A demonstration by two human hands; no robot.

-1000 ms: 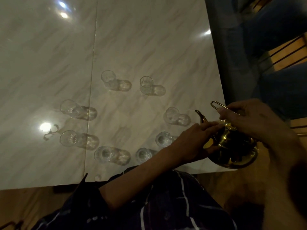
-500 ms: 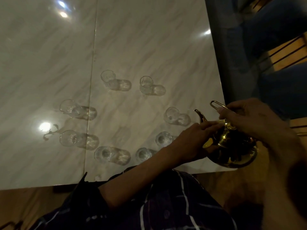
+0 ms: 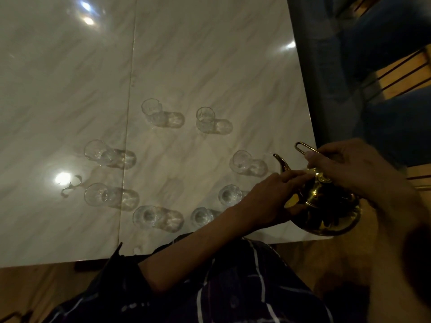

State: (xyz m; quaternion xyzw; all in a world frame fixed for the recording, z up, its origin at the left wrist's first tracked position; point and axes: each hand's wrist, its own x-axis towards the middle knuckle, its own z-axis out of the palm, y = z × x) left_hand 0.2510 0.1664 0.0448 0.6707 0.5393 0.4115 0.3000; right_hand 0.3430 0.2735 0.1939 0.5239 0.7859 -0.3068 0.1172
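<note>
A shiny gold teapot [image 3: 326, 213] stands at the table's near right corner, its spout [image 3: 281, 163] pointing left and away from me. My right hand [image 3: 349, 169] grips its thin wire handle [image 3: 300, 145] from above. My left hand [image 3: 268, 199] reaches in from the left, with straight fingers lying across the lid and the thumb against the pot's side. Several small clear glasses stand upright in a ring on the table, the closest to the spout being one glass [image 3: 241, 159] and another [image 3: 229, 194] just left of my left hand.
The white marble-look table [image 3: 210, 54] has a seam running down its left half and bright lamp reflections. More glasses stand at the far side [image 3: 151, 110] and at the left [image 3: 98, 194]. A blue sofa [image 3: 384, 43] runs along the table's right edge. Below is a wooden floor.
</note>
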